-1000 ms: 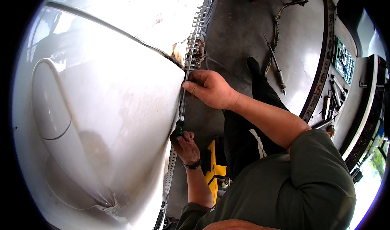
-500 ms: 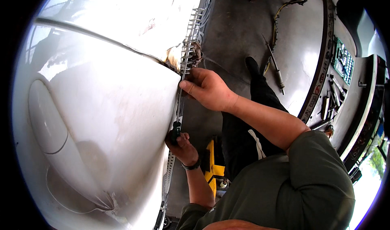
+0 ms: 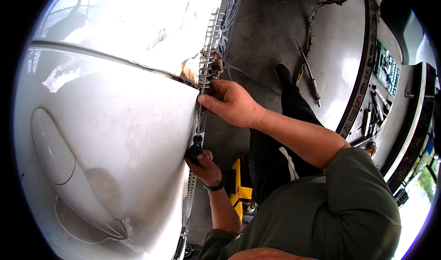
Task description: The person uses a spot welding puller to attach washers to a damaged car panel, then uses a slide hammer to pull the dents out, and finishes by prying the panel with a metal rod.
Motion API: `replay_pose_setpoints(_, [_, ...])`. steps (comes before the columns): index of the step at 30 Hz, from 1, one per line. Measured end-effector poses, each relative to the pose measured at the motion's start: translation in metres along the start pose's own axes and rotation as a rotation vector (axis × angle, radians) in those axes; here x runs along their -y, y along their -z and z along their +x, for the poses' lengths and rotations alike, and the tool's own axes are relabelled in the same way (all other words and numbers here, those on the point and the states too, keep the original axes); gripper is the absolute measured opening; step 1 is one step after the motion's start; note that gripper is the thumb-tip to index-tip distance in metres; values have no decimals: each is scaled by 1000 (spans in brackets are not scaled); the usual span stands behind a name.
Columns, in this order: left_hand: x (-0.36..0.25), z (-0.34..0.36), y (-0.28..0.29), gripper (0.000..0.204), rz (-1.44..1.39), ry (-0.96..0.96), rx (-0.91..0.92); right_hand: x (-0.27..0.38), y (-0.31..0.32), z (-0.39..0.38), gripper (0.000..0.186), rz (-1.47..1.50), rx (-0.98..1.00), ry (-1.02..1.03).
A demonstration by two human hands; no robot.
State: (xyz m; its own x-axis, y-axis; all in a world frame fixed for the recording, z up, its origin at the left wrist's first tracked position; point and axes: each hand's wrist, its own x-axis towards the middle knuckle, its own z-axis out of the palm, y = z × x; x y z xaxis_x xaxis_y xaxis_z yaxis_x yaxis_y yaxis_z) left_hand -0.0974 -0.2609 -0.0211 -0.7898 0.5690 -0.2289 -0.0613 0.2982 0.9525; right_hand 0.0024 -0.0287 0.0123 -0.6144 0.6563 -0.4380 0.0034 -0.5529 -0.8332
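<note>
Nearest my head camera I record the dark green shirt (image 3: 298, 223), with the two bare forearms reaching out from its sleeves. The left hand (image 3: 205, 169), a dark wristband (image 3: 213, 187) at its wrist, is the lower of the two. I find its fingers curled closed about the dark handle (image 3: 196, 145) of a slim tool; some fingers are hidden from me. The metal shaft (image 3: 199, 124) runs up from that handle along the edge of a white panel (image 3: 138, 136).

The right hand (image 3: 233, 105) sits farther up the same edge. Thumb and forefinger are brought together on the shaft in a pinch; I cannot tell how the other fingers stand. Just above this grip I note a coil spring (image 3: 210, 44), lengthwise along the edge, and beside its lower end a scorched-looking, broken patch (image 3: 189, 71). I cannot tell where the shaft ends. The panel carries a long rounded white moulding (image 3: 53, 145), well apart from both hands.

Past the black trousers (image 3: 271, 150), I observe a yellow object (image 3: 240, 193), then, on the grey floor (image 3: 262, 35), a slender rod-like tool (image 3: 308, 67) near a yellow-and-black cable (image 3: 310, 26). Farthest right lie loose hand tools (image 3: 377, 105) and a green tool tray (image 3: 388, 69).
</note>
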Motion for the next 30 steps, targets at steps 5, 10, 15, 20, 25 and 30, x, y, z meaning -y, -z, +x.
replay_pose_setpoints(5, [-7,9,-2,45,-210,214,86,-1,3,1,24,-6,62,-46])
replay_pose_setpoints(10, [-28,23,-20,49,-325,392,186,1,6,1,24,15,71,-65])
replay_pose_setpoints(15, [-32,26,-25,54,-352,397,165,-3,10,4,22,-13,123,-24])
replay_pose_setpoints(20, [-28,24,-27,42,-495,409,179,14,16,6,21,-92,158,-53])
replay_pose_setpoints(25, [-31,26,-49,34,-673,446,102,20,18,10,20,-20,206,-42])
replay_pose_setpoints(30, [-36,22,-68,15,-932,487,-9,23,32,15,27,15,299,-152])
